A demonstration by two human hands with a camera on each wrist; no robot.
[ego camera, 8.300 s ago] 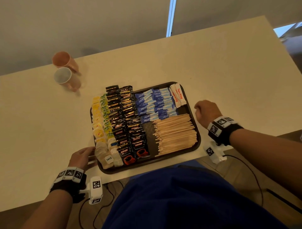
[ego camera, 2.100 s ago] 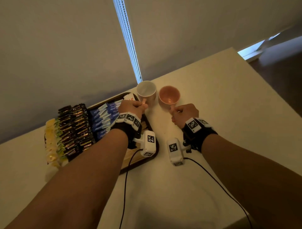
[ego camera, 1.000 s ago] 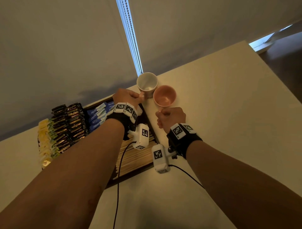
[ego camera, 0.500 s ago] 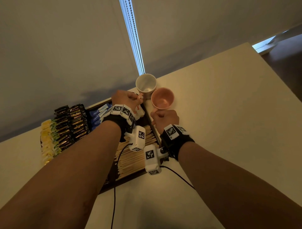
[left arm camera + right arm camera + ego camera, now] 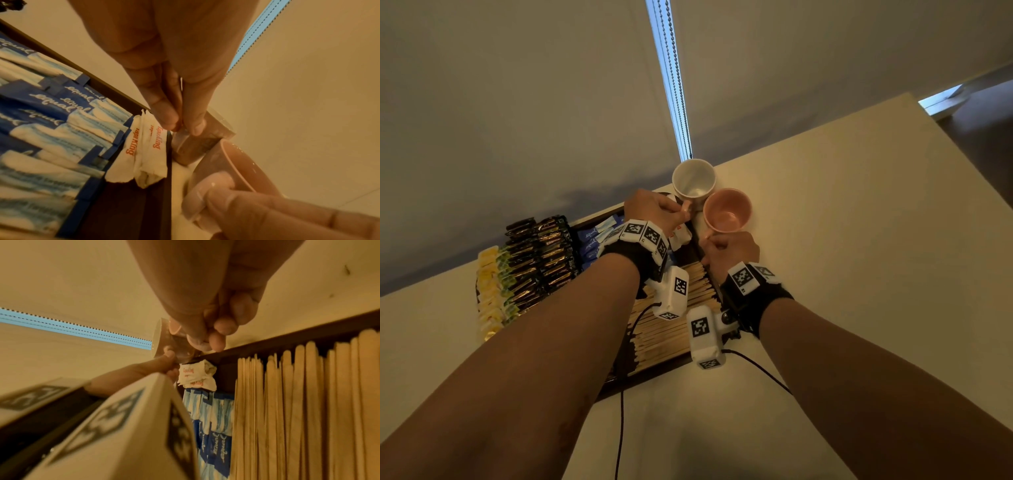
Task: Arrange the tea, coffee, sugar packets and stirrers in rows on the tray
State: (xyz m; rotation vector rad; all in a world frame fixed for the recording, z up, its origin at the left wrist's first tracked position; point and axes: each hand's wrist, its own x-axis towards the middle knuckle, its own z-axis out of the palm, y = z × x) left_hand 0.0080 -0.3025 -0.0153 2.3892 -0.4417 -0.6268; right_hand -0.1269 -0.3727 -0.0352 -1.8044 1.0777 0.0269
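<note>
Your left hand (image 5: pixel 654 211) pinches the white mug (image 5: pixel 693 179) handle, your right hand (image 5: pixel 729 249) the pink mug (image 5: pixel 727 209) handle; set both down gently at the tray's (image 5: pixel 654 371) 1 o'clock corner, clear of the sugar packets (image 5: pixel 144 146).

Two mugs (image 5: pixel 693 181) stand just right of the tray (image 5: pixel 654 371) – stirrers (image 5: pixel 674 329) inside

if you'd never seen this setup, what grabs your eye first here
Two mugs by the tray's far right corner: the left hand pinches the handle of the white mug, the right hand grips the handle of the pink mug. Next, the dark tray packed in rows: black coffee sachets, blue sweetener packets, wooden stirrers.
</note>
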